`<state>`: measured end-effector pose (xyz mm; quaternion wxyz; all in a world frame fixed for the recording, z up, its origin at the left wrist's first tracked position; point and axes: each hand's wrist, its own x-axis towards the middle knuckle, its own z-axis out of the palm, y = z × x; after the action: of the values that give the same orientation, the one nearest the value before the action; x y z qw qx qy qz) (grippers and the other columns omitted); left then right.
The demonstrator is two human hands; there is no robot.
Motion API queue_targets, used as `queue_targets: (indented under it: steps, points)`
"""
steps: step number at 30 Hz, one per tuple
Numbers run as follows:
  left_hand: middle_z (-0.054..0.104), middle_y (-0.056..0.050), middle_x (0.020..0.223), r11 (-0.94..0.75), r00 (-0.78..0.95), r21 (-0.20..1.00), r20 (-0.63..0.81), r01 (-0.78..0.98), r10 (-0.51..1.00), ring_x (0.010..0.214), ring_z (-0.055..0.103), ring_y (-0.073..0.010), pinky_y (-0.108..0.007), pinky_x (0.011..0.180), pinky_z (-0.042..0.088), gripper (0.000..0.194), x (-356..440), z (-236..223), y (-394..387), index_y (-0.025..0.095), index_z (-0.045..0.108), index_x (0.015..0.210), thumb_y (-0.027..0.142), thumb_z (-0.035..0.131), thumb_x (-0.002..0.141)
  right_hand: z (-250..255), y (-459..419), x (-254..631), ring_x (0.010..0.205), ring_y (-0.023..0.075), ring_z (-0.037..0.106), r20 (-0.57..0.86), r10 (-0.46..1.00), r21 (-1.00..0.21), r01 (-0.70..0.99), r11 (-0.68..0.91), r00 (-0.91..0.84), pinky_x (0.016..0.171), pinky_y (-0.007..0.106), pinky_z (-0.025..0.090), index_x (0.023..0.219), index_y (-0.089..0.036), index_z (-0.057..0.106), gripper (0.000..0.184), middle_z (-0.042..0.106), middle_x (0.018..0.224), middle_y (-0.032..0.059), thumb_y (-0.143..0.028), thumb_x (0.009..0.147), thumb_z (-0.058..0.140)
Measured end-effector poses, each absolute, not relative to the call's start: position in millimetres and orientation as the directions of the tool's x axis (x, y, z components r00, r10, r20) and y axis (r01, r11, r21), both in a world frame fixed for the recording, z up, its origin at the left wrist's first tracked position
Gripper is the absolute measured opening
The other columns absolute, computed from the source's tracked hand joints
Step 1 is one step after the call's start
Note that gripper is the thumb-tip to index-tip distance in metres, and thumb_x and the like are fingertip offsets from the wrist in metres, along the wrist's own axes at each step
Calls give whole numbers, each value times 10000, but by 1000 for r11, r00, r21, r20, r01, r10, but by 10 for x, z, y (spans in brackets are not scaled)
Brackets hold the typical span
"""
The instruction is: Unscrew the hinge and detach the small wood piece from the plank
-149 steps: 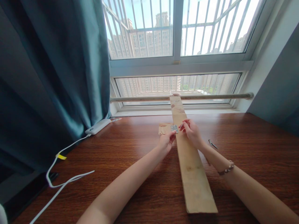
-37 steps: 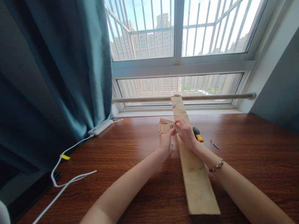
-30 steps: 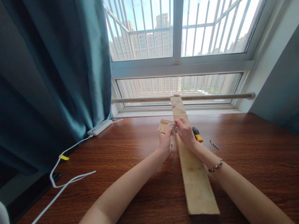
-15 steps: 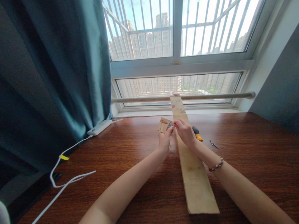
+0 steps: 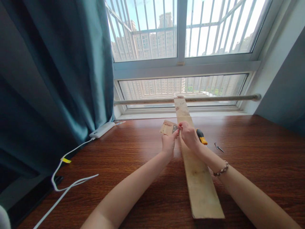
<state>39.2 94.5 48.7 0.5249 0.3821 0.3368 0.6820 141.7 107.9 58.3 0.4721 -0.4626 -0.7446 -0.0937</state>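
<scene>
A long pale wooden plank (image 5: pixel 199 178) lies on the dark wooden table (image 5: pixel 133 165), its far end leaning on the window rail. A small wood piece (image 5: pixel 168 128) sits tilted against the plank's left edge, with a small metal hinge (image 5: pixel 175 128) between them. My left hand (image 5: pixel 168 143) pinches the small wood piece and hinge from below. My right hand (image 5: pixel 190 136) rests on the plank, its fingertips pinched at the hinge. A screwdriver with a yellow and black handle (image 5: pixel 201 137) lies just right of my right hand.
Two loose screws (image 5: pixel 218 147) lie on the table right of the screwdriver. A white power bank (image 5: pixel 102 129) with a white cable (image 5: pixel 69 183) sits at the left by the teal curtain (image 5: pixel 52 79). A metal rail (image 5: pixel 214 98) runs along the window behind.
Five seconds ago my right hand held a tool at the hinge; the screwdriver now lies on the table. The small wood piece has been lifted and tilted slightly in the last second.
</scene>
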Motion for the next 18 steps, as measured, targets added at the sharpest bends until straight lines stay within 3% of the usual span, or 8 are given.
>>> queue_targets:
  steps: [7, 12, 18]
  points:
    - [671, -92, 900, -180, -157, 843, 116, -506, 981, 879, 606, -203, -276, 773, 437, 301, 386, 552, 912, 113, 672, 853, 265, 734, 600, 618, 1039, 1408, 704, 170, 546, 791, 589, -219, 821, 527, -166, 593, 252, 395, 847, -164, 523, 164, 568, 845, 78, -200, 894, 370]
    - [653, -88, 974, -70, -137, 819, -10, -570, 991, 867, 610, -191, -275, 723, 447, 359, 387, 593, 894, 151, 634, 945, 393, 654, 680, 691, 1022, 1423, 648, 164, 548, 799, 591, -326, 748, 578, -109, 585, 250, 397, 800, -156, 516, 184, 579, 721, 62, -221, 892, 371]
    - [660, -64, 907, -95, -142, 827, 19, -554, 990, 753, 617, -155, -240, 645, 464, 252, 371, 569, 927, 160, 629, 892, 288, 624, 675, 678, 1024, 1431, 573, 144, 544, 759, 644, -410, 698, 587, -95, 539, 235, 388, 780, -161, 524, 211, 585, 655, 44, -258, 885, 369]
